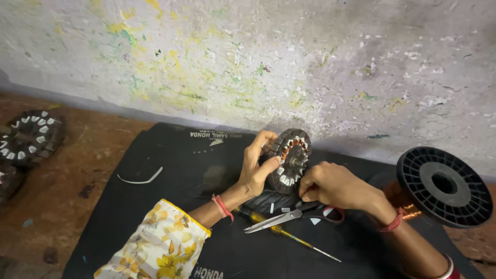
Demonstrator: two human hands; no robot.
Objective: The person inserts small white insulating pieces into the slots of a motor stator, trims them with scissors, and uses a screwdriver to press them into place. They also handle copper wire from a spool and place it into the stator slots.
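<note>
From the head camera I see my left hand gripping a round motor stator and holding it upright on its edge over a black mat, thumb across the near face and fingers curled over the rim at its 10 o'clock. Copper windings and white slot papers show around the stator's core. My right hand is pinched narrow at the stator's lower edge, about 5 o'clock, fingertips pressed together on something too small to make out. A pair of scissors lies on the mat just below both hands, blades pointing toward 8 o'clock, with a yellow-handled screwdriver crossing under them. Small white paper scraps sit beside the scissors, and a curved white strip lies at the mat's 9 o'clock side. A black spool of copper wire rests at 3 o'clock, near my right wrist. Two more stators sit on the brown floor at 9 o'clock, well apart from the hands, below a paint-flecked wall.
</note>
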